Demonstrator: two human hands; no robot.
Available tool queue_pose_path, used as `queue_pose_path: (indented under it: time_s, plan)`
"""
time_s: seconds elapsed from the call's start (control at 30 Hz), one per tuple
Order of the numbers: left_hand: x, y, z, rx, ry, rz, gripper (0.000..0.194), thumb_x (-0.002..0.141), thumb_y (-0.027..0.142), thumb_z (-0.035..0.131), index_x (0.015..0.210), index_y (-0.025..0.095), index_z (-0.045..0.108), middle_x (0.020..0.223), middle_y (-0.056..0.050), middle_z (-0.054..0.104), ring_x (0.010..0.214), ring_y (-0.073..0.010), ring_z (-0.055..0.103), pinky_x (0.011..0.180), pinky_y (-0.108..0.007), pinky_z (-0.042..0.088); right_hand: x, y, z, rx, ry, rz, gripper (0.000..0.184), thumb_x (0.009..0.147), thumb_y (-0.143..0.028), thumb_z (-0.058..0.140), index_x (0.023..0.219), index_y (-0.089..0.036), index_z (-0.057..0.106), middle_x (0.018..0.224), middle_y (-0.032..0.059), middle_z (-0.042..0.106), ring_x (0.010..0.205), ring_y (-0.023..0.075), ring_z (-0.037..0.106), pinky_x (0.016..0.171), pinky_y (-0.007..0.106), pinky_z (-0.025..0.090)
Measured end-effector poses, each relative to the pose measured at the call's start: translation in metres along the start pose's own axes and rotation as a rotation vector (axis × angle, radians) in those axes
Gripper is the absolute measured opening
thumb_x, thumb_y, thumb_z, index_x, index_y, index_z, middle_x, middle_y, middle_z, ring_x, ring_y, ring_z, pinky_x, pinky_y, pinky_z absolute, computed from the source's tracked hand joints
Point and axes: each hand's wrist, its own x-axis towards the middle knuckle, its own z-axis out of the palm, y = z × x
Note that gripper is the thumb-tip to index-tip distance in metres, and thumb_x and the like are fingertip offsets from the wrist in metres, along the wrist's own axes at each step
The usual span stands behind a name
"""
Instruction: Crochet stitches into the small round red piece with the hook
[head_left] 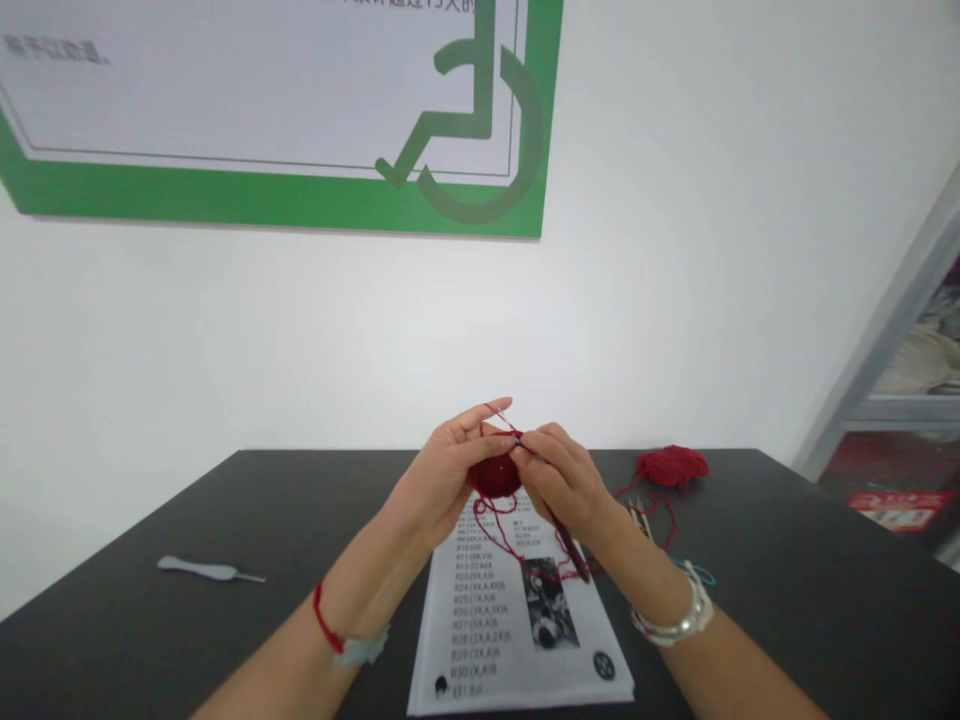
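Note:
My left hand is closed on a round piece of dark red crochet work, with a strand of red yarn looped over its raised index finger. In my right hand is a crochet hook, its dark handle slanting down past the palm. The hook's tip meets the upper edge of the crochet work, where the fingers of both hands come close together. Loose red yarn hangs below the work and trails over the printed sheet.
A ball of red yarn lies at the table's back right. Near my right wrist are thin pointed tools and a teal loop. A light-handled hook rests at left on the black table. Shelves stand at right.

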Motion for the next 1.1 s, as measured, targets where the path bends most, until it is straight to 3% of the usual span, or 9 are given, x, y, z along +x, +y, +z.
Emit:
queue_pose_path:
  time_s: [0.2,0.4,0.57,0.67,0.77,0.9,1.03,1.1]
  plan:
    - [-0.001,0.004,0.002,0.218,0.096,0.233,0.061,0.07,0.015,0.071,0.129,0.011,0.054,0.063,0.006,0.057,0.054,-0.008,0.049,0.053,-0.021,0.037,0.015,-0.019,-0.006,0.205,0.072,0.28,0.019,0.088,-0.006,0.049,0.09,-0.025,0.048,0.082,0.0009,0.055,0.071,0.0141,0.055,0.06,0.027,0.047]
    - [-0.003,0.007,-0.004,0.477,0.136,0.399,0.045,0.075,0.013,0.064,0.121,0.016,0.062,0.067,0.004,0.057,0.062,-0.0107,0.051,0.062,-0.024,0.042,0.022,-0.021,-0.024,0.2,-0.076,0.216,0.021,0.086,-0.003,0.049,0.086,-0.024,0.046,0.08,-0.0003,0.054,0.07,0.0124,0.052,0.06,0.025,0.044]
    - [-0.006,0.009,-0.001,0.677,0.145,0.504,0.022,0.078,0.009,0.059,0.094,0.018,0.07,0.073,0.001,0.063,0.077,-0.0152,0.059,0.077,-0.028,0.043,0.026,-0.022,-0.03,0.394,-0.008,0.539,0.015,0.09,-0.012,0.052,0.084,-0.024,0.046,0.078,-0.0023,0.053,0.058,0.0095,0.047,0.051,0.022,0.04]
    - [-0.007,0.012,0.001,0.719,0.139,0.532,0.017,0.077,0.006,0.058,0.079,0.018,0.069,0.071,0.0,0.063,0.082,-0.0166,0.061,0.082,-0.029,0.043,0.03,-0.022,-0.038,0.378,-0.11,0.449,0.016,0.088,-0.009,0.051,0.081,-0.023,0.048,0.077,-0.0019,0.053,0.064,0.0104,0.049,0.056,0.023,0.041]
    - [-0.007,0.012,0.0,0.737,0.131,0.523,0.022,0.078,0.006,0.057,0.09,0.018,0.071,0.072,0.0,0.064,0.08,-0.0164,0.06,0.082,-0.03,0.043,0.031,-0.019,-0.044,0.369,-0.205,0.366,0.019,0.086,-0.005,0.05,0.079,-0.022,0.051,0.077,-0.0017,0.054,0.067,0.0108,0.05,0.059,0.024,0.042]
    - [-0.006,0.011,-0.002,0.704,0.127,0.492,0.032,0.078,0.008,0.059,0.106,0.018,0.069,0.072,0.001,0.064,0.073,-0.0148,0.058,0.079,-0.029,0.044,0.027,-0.01,-0.042,0.595,-0.052,0.598,0.014,0.084,-0.01,0.058,0.077,-0.022,0.054,0.075,-0.0025,0.057,0.061,0.0101,0.051,0.054,0.024,0.041]
    - [-0.005,0.01,-0.001,0.469,0.059,0.381,0.047,0.074,0.012,0.066,0.121,0.017,0.061,0.07,0.003,0.063,0.064,-0.0117,0.056,0.066,-0.026,0.045,0.026,-0.007,-0.023,1.024,0.161,0.822,0.015,0.081,-0.017,0.063,0.073,-0.021,0.051,0.067,-0.0044,0.055,0.051,0.0095,0.049,0.044,0.022,0.04]
    - [-0.005,0.009,0.0,0.363,0.02,0.314,0.054,0.072,0.014,0.069,0.124,0.015,0.058,0.068,0.003,0.064,0.062,-0.0113,0.057,0.062,-0.024,0.045,0.026,-0.011,-0.012,1.098,0.213,0.871,0.016,0.081,-0.02,0.062,0.072,-0.021,0.049,0.066,-0.0043,0.055,0.05,0.0092,0.048,0.043,0.021,0.039]
